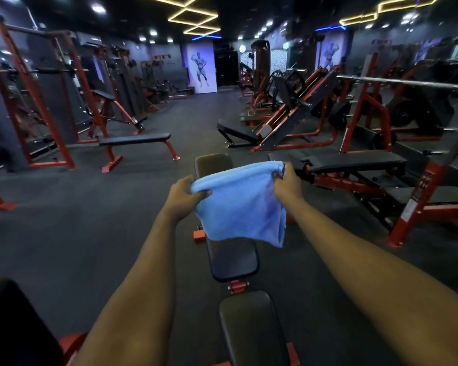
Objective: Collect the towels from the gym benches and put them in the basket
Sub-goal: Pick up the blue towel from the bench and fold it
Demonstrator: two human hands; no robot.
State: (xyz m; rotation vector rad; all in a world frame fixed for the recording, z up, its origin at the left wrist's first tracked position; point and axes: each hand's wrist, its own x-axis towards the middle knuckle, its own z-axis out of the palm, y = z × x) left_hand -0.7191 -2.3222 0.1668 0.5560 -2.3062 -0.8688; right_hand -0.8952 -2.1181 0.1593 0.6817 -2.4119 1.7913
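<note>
A light blue towel hangs in the air above a black padded gym bench that runs away from me in the middle of the view. My left hand grips the towel's upper left corner. My right hand grips its upper right corner. The cloth droops between the two hands and its lower edge hangs just over the bench pad. No basket is in view.
A flat bench with red legs stands to the far left by a red power rack. A red bench-press station with a barbell is close on the right. Dark rubber floor lies between them. A dark object sits bottom left.
</note>
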